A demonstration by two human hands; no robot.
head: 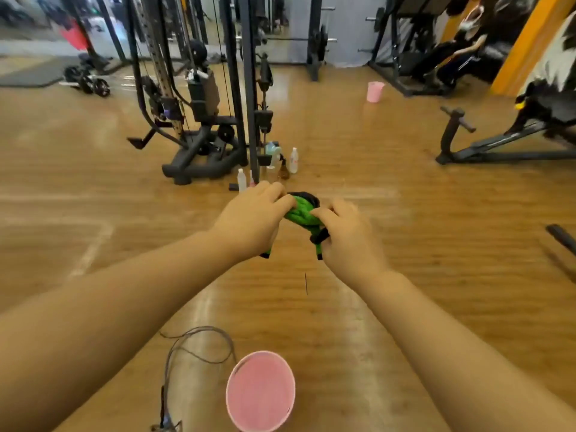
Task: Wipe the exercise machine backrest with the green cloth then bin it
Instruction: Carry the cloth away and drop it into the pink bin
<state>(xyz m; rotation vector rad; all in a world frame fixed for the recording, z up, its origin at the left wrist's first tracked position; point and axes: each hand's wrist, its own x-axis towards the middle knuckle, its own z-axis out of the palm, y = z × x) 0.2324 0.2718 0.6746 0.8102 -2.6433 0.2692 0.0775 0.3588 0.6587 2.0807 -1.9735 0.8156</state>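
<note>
A gym with a wooden floor (343,145) fills the head view, with a black cable machine (199,113) standing at the middle back and a few spray bottles (293,160) on the floor at its foot. A second, small pink bucket (375,92) stands farther off.

The green cloth (300,213) is bunched into a crumpled wad, bright green with black edging, held in the air between both hands above the floor. Its long axis runs roughly from upper left to lower right, with a black-edged corner hanging down by the right palm.

Both forearms reach forward, bare. The left hand (252,216) grips the cloth's left end with curled fingers; the right hand (349,235) pinches its right end, fingers curled round it.

A round pink bin (260,391) stands on the floor below the arms, beside a loose grey cable (199,344).
</note>
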